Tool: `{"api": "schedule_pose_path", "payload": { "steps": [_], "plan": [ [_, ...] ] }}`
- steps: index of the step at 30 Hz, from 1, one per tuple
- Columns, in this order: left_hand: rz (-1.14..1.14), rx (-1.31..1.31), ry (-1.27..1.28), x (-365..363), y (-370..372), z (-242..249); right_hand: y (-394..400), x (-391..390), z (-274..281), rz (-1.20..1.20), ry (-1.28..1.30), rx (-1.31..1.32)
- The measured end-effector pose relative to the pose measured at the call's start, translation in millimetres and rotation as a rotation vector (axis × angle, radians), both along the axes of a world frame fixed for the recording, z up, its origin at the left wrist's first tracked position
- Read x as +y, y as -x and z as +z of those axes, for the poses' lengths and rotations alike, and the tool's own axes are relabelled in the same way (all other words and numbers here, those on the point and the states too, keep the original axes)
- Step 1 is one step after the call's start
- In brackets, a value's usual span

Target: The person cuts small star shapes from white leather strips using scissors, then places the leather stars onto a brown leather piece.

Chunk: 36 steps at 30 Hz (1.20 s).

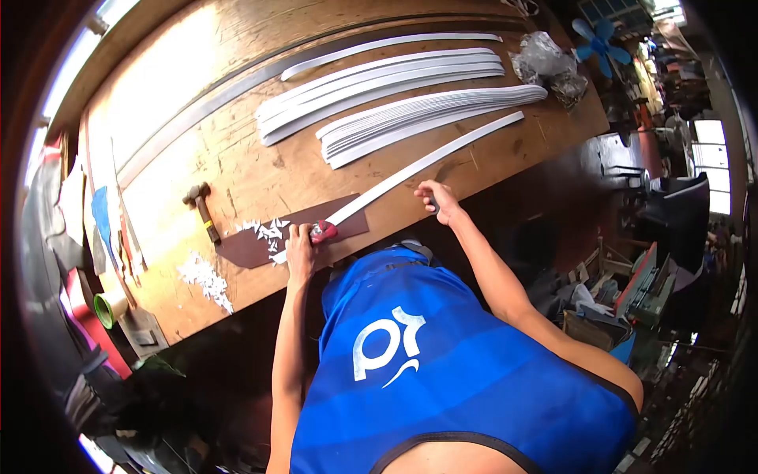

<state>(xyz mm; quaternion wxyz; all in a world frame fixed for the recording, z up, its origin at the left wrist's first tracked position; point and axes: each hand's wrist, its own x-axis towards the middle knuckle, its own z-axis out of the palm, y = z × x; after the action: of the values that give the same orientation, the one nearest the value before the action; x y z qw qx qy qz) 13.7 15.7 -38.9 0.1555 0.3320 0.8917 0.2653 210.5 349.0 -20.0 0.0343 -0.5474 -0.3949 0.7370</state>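
Note:
One long white strip (426, 163) lies slantwise across the bench, its near end over a dark brown board (351, 212). My left hand (300, 251) presses down on that near end with bent fingers. Against those fingers, on top of the strip, sits a red and black object (322, 231), perhaps a tape measure. Raised near the bench's front edge, my right hand (440, 202) is closed around a small dark object (434, 205), mostly hidden by the fingers. Small white offcuts (270, 229) are scattered on the board beside my left hand.
Stacked white strips (426, 118) lie further back on the wooden bench (276, 178). A hammer (203, 213) and a pile of white scraps (207, 282) are at left. Crumpled clear plastic (545, 63) sits at the far right corner. A blue fan (602, 43) stands beyond.

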Motion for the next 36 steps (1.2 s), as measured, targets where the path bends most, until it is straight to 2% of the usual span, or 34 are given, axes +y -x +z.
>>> {"api": "schedule_pose_path", "payload": {
  "steps": [2, 4, 5, 6, 7, 8, 9, 10, 11, 12, 14, 16, 18, 22, 24, 26, 28, 30, 32, 36],
  "plan": [
    [0.013, -0.078, 0.034, 5.3, 3.6, 10.5, -6.2, -4.9, -2.1, 0.211, 0.043, 0.007],
    [-0.073, -0.068, -0.024, 9.7, 14.1, 19.9, -4.5, -10.3, -2.4, 0.292, 0.2, -0.017],
    [-0.019, -0.255, 0.014, 13.4, 14.2, 32.8, -2.9, -13.2, -1.4, 0.321, 0.282, 0.005],
    [0.04, -0.441, 0.055, 24.9, 15.0, 72.0, -1.5, -13.0, -2.4, 0.358, 0.369, 0.056],
    [0.046, -0.49, 0.005, 27.4, 16.8, 93.0, 1.9, -12.4, 1.2, 0.363, 0.414, 0.093],
    [0.015, -0.565, -0.049, 17.2, 23.9, 92.3, 5.6, -11.3, 8.6, 0.37, 0.461, 0.129],
    [0.059, -0.744, -0.121, 29.8, 21.2, 137.2, 9.0, -8.3, 17.6, 0.31, 0.483, 0.165],
    [0.045, -0.742, -0.13, 32.4, 24.3, 163.0, 8.6, -0.6, 12.4, 0.297, 0.489, 0.178],
    [0.066, -0.7, -0.1, 35.5, 26.6, 184.3, 8.4, 8.2, 2.9, 0.122, 0.472, 0.304],
    [0.05, -0.689, -0.052, 32.8, 34.0, 195.3, 8.5, 16.8, -8.4, -0.051, 0.454, 0.428],
    [0.042, -0.667, -0.027, 30.5, 49.5, 207.2, 1.8, 57.4, -30.1, -0.318, 0.351, 0.426],
    [0.086, -0.605, 0.044, 5.4, 74.3, 186.9, -8.5, 111.0, -28.1, -0.494, 0.142, 0.392],
    [0.062, -0.53, 0.029, 17.1, 85.9, 197.5, -20.3, 171.6, -24.5, -0.615, 0.03, 0.39],
    [0.127, -0.539, 0.099, 28.1, 113.9, 204.5, -31.8, 262.5, 10.3, -0.623, -0.293, 0.3],
    [0.133, -0.548, 0.031, 28.9, 135.2, 192.0, -20.8, 286.9, 39.4, -0.573, -0.438, 0.26],
    [0.191, -0.594, 0.027, 30.5, 163.8, 171.0, -2.8, 310.9, 45.6, -0.576, -0.469, 0.304],
    [0.027, -0.272, -0.006, 25.7, 198.1, 136.6, 29.1, 327.6, 56.7, -0.59, -0.536, 0.267],
    [0.192, -0.395, -0.005, 74.9, 199.1, 157.7, 58.7, 345.0, 55.2, -0.564, -0.582, 0.252],
    [0.163, -0.381, -0.044, 85.3, 228.9, 133.3, 80.3, 370.2, 36.3, -0.513, -0.588, 0.276],
    [0.182, -0.341, -0.05, 127.1, 257.6, 124.8, 117.3, 402.3, 7.6, -0.553, -0.581, 0.203]
  ]
}}
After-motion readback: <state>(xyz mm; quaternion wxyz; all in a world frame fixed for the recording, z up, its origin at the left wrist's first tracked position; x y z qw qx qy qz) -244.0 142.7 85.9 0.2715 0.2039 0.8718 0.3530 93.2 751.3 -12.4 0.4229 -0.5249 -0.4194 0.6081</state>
